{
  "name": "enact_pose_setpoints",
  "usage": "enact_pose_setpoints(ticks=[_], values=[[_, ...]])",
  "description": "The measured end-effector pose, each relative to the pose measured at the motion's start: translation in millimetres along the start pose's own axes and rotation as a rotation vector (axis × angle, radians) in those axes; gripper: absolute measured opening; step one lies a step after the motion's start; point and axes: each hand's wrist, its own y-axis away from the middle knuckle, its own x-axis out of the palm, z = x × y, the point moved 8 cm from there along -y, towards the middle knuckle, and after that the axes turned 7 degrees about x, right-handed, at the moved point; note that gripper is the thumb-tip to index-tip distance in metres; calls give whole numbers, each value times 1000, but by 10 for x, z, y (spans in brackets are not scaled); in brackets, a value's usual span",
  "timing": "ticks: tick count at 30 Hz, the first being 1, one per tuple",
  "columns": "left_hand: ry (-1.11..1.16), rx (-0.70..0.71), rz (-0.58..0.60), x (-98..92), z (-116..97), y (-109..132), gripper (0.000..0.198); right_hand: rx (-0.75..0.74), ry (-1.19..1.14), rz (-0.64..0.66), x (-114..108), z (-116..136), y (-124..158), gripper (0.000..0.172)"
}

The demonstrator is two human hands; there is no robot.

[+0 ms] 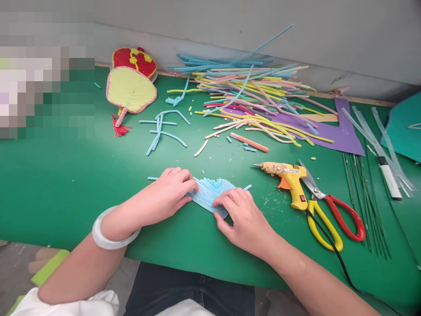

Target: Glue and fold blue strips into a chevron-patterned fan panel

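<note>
A light blue fan-shaped piece (pixel 210 193) made of strips laid side by side lies on the green table (pixel 66 184) near its front edge. My left hand (pixel 167 193) presses on its left side, fingers curled together over the strips. My right hand (pixel 241 217) pinches its lower right edge with fingertips closed on it. A white bangle (pixel 108 237) circles my left wrist.
A yellow glue gun (pixel 291 182) and red-and-yellow scissors (pixel 332 210) lie to the right, with a black cord running off the front. A heap of coloured strips (pixel 250 92) lies behind, with purple sheet (pixel 345 131), two finished fans (pixel 131 85) at far left, and clear sticks (pixel 378 140).
</note>
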Motion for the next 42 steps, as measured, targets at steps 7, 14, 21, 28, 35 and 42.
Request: enact_pose_setpoints(ticks=[7, 14, 21, 28, 35, 42], values=[[-14, 6, 6, 3, -4, -4, 13, 5, 1, 2, -1, 1, 0, 14], [4, -5, 1, -1, 3, -4, 14, 8, 1, 7, 0, 0, -1, 14], [-9, -6, 15, 3, 0, -17, 12, 5, -4, 7, 8, -3, -6, 14], [-21, -2, 14, -1, -12, -28, 10, 3, -3, 6, 8, 2, -7, 13], [-15, -4, 16, -3, -15, -42, 11, 4, -6, 6, 9, 0, -11, 14], [16, -4, 21, -11, 9, 11, 13, 0, -6, -8, -3, -2, 6, 14]])
